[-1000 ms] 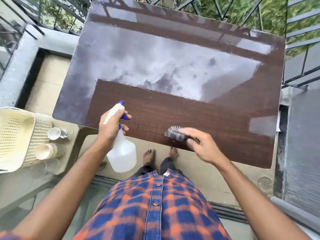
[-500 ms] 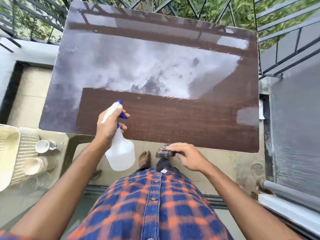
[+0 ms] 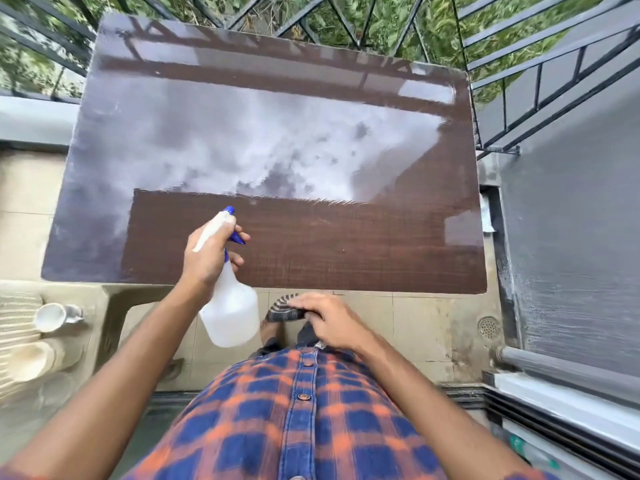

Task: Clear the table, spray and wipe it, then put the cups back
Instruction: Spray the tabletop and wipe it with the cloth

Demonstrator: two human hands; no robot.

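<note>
The dark brown table [image 3: 346,247] fills the middle of the view, glossy, with nothing standing on it. My left hand [image 3: 207,258] grips a white spray bottle [image 3: 230,313] with a blue nozzle and trigger, held over the table's near edge with the nozzle facing the tabletop. My right hand [image 3: 329,320] is closed on a striped grey cloth [image 3: 282,308], held just off the near edge, below table level. Two cups [image 3: 52,317] lie on their sides at the left, beside a cream basket [image 3: 17,323].
A black metal railing [image 3: 519,64] runs behind and to the right of the table, with greenery beyond it. A grey wall [image 3: 571,254] stands on the right. A floor drain [image 3: 488,328] lies in the tiled floor near the table's right corner.
My right hand has pulled the cloth back off the tabletop toward my body, past the near edge. The left hand with the spray bottle has stayed over the near edge.
</note>
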